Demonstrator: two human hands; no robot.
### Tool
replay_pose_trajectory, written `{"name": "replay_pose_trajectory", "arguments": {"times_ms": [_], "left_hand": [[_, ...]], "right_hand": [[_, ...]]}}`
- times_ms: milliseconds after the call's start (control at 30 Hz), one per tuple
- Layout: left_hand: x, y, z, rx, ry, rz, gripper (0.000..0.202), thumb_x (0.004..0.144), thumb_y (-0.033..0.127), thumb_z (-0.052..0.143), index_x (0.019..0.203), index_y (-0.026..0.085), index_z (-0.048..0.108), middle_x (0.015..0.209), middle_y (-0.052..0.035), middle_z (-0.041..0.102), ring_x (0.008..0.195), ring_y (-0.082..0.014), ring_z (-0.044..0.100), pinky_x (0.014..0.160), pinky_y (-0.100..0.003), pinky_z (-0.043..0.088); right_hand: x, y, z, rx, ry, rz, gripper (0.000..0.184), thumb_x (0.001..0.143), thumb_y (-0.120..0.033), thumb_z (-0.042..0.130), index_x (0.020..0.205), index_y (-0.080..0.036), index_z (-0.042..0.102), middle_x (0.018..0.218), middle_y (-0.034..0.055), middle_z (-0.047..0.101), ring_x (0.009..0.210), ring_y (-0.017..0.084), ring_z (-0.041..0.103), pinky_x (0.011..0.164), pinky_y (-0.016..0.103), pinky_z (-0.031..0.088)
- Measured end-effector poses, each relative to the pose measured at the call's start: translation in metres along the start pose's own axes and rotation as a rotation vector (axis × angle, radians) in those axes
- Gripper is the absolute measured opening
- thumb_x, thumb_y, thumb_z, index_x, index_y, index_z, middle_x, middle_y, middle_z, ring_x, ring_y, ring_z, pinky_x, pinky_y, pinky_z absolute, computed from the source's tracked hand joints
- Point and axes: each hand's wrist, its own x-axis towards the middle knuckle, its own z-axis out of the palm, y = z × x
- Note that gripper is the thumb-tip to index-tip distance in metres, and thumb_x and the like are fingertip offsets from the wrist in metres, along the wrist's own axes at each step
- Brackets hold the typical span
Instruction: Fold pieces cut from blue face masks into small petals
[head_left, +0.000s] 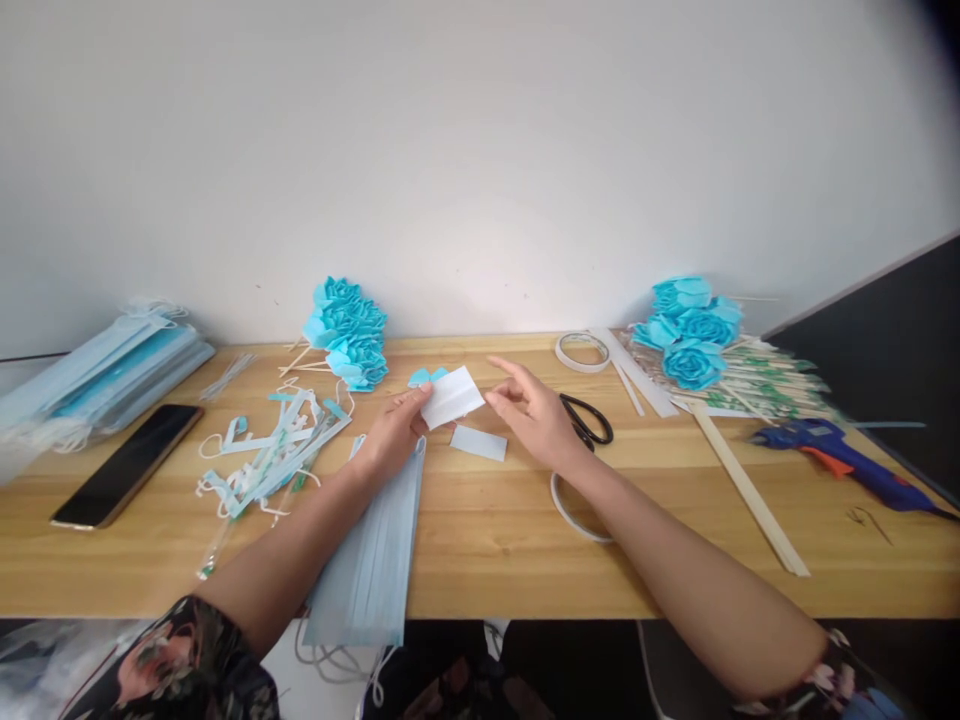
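Between thumb and fingers, my left hand (391,432) pinches a small white rectangular piece (452,398), maybe mask fabric, raised over the table. My right hand (536,412) is just to the right of its corner, index finger stretched out and fingers apart; it grips nothing that I can see. Below the held piece lies a pale rectangle (480,443) on the wood. Small blue cut shapes (427,376) show behind the held piece. A pleated blue face mask (369,560) lies under my left wrist, overhanging the front edge. Black-handled scissors (596,420) are partly hidden behind my right hand.
On the left are stacked masks (127,375), a phone (127,465) and mask scraps (270,450). Blue fabric flowers (349,335) lie at the back, with more flowers (694,335) at right. Tape rolls (583,338), wooden strips (750,490) and a blue glue gun (847,460) occupy the right.
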Motion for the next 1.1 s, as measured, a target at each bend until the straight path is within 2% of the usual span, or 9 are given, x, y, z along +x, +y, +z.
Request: {"name": "replay_pose_trajectory", "arguments": {"times_ms": [133, 233, 333, 500, 667, 867, 933, 1100], "left_hand": [[-0.0007, 0.0028, -0.0006, -0.016, -0.053, -0.033, 0.046, 0.083, 0.048, 0.058, 0.093, 0.004, 0.070, 0.084, -0.0162, 0.071, 0.083, -0.0260, 0.067, 0.071, -0.033, 0.052], [-0.0020, 0.0035, 0.0002, -0.013, -0.121, -0.043, 0.047, 0.086, 0.048, 0.055, 0.092, 0.004, 0.070, 0.081, -0.0164, 0.071, 0.081, -0.0246, 0.066, 0.072, -0.033, 0.052], [-0.0023, 0.0029, 0.0005, -0.017, -0.159, -0.032, 0.046, 0.088, 0.047, 0.051, 0.088, 0.005, 0.071, 0.077, -0.0148, 0.070, 0.076, -0.0215, 0.066, 0.074, -0.032, 0.052], [-0.0022, 0.0014, -0.0007, -0.015, -0.206, -0.014, 0.046, 0.090, 0.047, 0.047, 0.088, 0.006, 0.070, 0.079, -0.0146, 0.070, 0.072, -0.0195, 0.065, 0.072, -0.031, 0.051], [-0.0027, 0.0032, 0.0000, 0.020, -0.212, 0.000, 0.047, 0.090, 0.048, 0.047, 0.086, 0.007, 0.070, 0.080, -0.0138, 0.070, 0.070, -0.0185, 0.064, 0.070, -0.030, 0.050], [-0.0049, 0.0082, 0.0020, 0.153, -0.204, 0.001, 0.036, 0.081, 0.043, 0.062, 0.092, 0.011, 0.071, 0.082, -0.0098, 0.069, 0.074, -0.0182, 0.062, 0.068, -0.027, 0.047], [-0.0052, 0.0083, 0.0021, 0.221, -0.171, 0.017, 0.032, 0.078, 0.042, 0.065, 0.086, 0.012, 0.072, 0.078, -0.0073, 0.069, 0.070, -0.0159, 0.060, 0.065, -0.025, 0.044], [-0.0034, 0.0048, 0.0017, 0.242, -0.115, -0.026, 0.033, 0.071, 0.038, 0.072, 0.095, 0.014, 0.072, 0.076, -0.0043, 0.070, 0.068, -0.0162, 0.060, 0.067, -0.025, 0.044]], "right_hand": [[0.0021, 0.0040, -0.0012, -0.056, 0.076, -0.049, 0.047, 0.086, -0.020, 0.051, 0.132, -0.027, 0.048, 0.099, 0.0032, 0.067, 0.091, 0.018, 0.064, 0.082, 0.033, 0.052], [0.0023, 0.0051, 0.0006, -0.130, 0.056, -0.171, 0.053, 0.081, -0.011, 0.052, 0.130, -0.031, 0.048, 0.116, 0.0042, 0.062, 0.107, 0.021, 0.058, 0.086, 0.037, 0.052], [0.0015, 0.0033, 0.0017, -0.189, 0.009, -0.272, 0.053, 0.078, -0.005, 0.050, 0.125, -0.031, 0.051, 0.124, 0.0045, 0.057, 0.116, 0.023, 0.052, 0.091, 0.041, 0.049], [0.0015, 0.0020, 0.0011, -0.252, 0.001, -0.366, 0.029, 0.081, -0.008, 0.053, 0.103, -0.027, 0.059, 0.122, 0.0052, 0.058, 0.115, 0.024, 0.052, 0.097, 0.046, 0.043], [0.0025, 0.0060, 0.0008, -0.257, -0.004, -0.379, 0.012, 0.086, -0.017, 0.057, 0.091, -0.026, 0.063, 0.117, 0.0047, 0.059, 0.110, 0.023, 0.054, 0.095, 0.045, 0.043], [0.0016, 0.0051, 0.0010, -0.264, 0.006, -0.362, 0.010, 0.086, -0.020, 0.058, 0.089, -0.026, 0.065, 0.118, 0.0050, 0.059, 0.111, 0.023, 0.054, 0.096, 0.046, 0.043], [0.0009, 0.0033, 0.0007, -0.266, -0.004, -0.361, 0.012, 0.085, -0.019, 0.059, 0.091, -0.027, 0.065, 0.119, 0.0045, 0.058, 0.113, 0.022, 0.053, 0.097, 0.046, 0.042], [0.0002, 0.0006, -0.0004, -0.339, -0.059, -0.359, 0.037, 0.081, -0.012, 0.058, 0.113, -0.032, 0.062, 0.133, 0.0036, 0.051, 0.121, 0.024, 0.047, 0.099, 0.048, 0.041]]}}
